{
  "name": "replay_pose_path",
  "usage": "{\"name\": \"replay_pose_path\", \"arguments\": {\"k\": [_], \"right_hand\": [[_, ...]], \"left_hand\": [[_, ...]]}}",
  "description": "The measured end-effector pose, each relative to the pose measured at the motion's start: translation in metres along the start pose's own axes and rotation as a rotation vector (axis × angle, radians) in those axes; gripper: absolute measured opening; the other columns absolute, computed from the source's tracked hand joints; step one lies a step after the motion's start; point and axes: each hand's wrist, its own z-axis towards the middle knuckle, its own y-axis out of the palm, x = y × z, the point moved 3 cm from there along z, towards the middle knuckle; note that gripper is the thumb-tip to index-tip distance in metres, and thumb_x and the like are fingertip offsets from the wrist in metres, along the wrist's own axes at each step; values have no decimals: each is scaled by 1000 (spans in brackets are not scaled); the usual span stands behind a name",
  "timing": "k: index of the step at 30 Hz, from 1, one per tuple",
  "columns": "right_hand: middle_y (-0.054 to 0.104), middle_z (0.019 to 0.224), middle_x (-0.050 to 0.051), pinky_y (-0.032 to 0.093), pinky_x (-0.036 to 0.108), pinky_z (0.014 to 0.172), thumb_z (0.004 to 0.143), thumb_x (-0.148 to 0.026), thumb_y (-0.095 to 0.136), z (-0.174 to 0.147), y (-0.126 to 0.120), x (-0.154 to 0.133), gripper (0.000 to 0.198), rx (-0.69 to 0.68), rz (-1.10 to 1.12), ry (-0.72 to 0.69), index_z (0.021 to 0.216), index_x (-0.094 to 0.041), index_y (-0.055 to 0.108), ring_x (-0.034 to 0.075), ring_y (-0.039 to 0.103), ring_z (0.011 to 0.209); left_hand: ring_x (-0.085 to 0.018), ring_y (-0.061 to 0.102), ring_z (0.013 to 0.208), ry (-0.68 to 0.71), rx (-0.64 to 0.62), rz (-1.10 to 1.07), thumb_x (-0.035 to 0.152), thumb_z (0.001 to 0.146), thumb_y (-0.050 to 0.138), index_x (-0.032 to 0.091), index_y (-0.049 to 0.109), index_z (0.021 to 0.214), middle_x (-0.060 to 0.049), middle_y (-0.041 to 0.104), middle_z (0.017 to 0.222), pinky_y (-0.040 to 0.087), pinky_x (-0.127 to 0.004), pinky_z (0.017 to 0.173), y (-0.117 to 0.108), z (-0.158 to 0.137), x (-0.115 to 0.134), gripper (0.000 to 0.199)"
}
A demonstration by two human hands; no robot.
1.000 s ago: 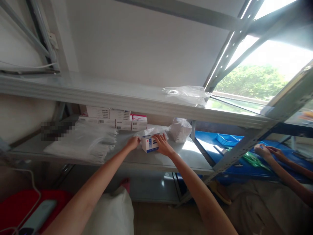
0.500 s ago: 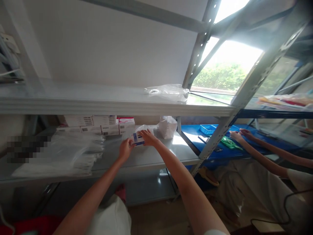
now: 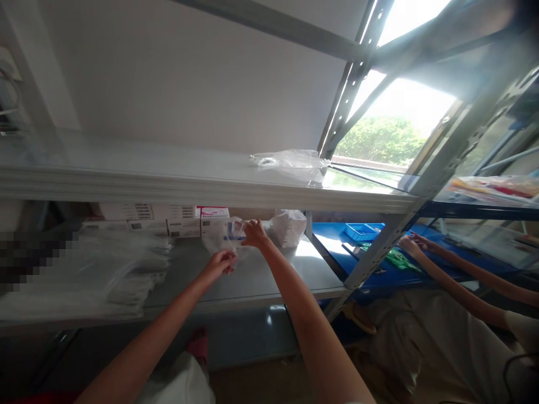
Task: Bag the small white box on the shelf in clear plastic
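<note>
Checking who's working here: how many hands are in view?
4: left hand and right hand at the clear bag on the grey shelf; two co-worker's hands over the blue shelf.

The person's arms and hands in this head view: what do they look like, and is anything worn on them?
Both arms are bare along all the length that shows, with no sleeves, gloves, watch or bracelet visible. The left hand and right hand are bare too; no rings can be made out, though the picture is soft. The arms are slender and enter from the bottom edge.
</note>
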Motion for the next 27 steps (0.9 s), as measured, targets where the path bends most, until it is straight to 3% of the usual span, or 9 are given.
{"name": "replay_pose_path", "arguments": {"k": [5, 10, 13, 15, 18, 23, 27], "right_hand": [[51, 139, 16, 27, 50, 109, 86, -48, 59, -18, 4, 15, 65, -10, -106, -120, 141, -16, 43, 33, 44, 127], [56, 132, 19, 39, 42, 100, 89, -43, 56, -49, -16, 22, 56, -5, -224, -426, 133, -8, 51, 31, 51, 121], [66, 115, 13, 42, 38, 96, 91, -21, 54, -72, -32, 16, 28, 8, -228, -621, 116, -13, 63, 25, 58, 109], [70, 102, 8, 43, 35, 94, 89, -3, 47, -87, -43, 10, 28, 18, -188, -676, 101, -16, 68, 21, 62, 100], [72, 98, 6, 44, 36, 93, 88, 0, 45, -104, -59, 6, 32, 56, -87, -638, 94, -18, 71, 20, 64, 97], [74, 101, 7, 48, 30, 91, 87, -13, 53, -105, -78, 24, 23, 3, 390, -366, 91, -18, 75, 19, 67, 94], [75, 97, 6, 49, 31, 90, 81, -14, 59, -104, -92, 27, 20, -103, 428, -302, 89, -19, 77, 21, 68, 93]], "left_hand": [[-7, 50, 50, 41, 119, -129, 37, 55, 80, 14, 68, 84, 7, 52, 51, 50, -27, 72, -26, -5, 50, 39], [-8, 54, 52, 1, 186, -217, 26, 48, 80, 11, 72, 78, 4, 59, 53, 50, -25, 68, -61, 5, 81, 35], [-9, 56, 52, 5, 243, -245, 22, 45, 81, 12, 72, 72, 2, 63, 55, 50, -25, 65, -71, 4, 93, 31], [-11, 59, 58, 34, 260, -235, 22, 43, 82, 13, 72, 70, -1, 67, 63, 50, -25, 65, -73, -1, 99, 30], [-12, 59, 63, 85, 240, -148, 25, 44, 83, 13, 73, 72, -3, 70, 72, 51, -26, 70, -75, -12, 107, 32], [-11, 55, 57, 80, 253, -8, 24, 52, 78, 13, 73, 80, 1, 61, 60, 51, -29, 71, -80, -27, 123, 30], [-16, 61, 70, 163, 205, 206, 28, 67, 67, 14, 70, 98, -3, 65, 77, 52, -34, 76, -74, -42, 132, 35]]}}
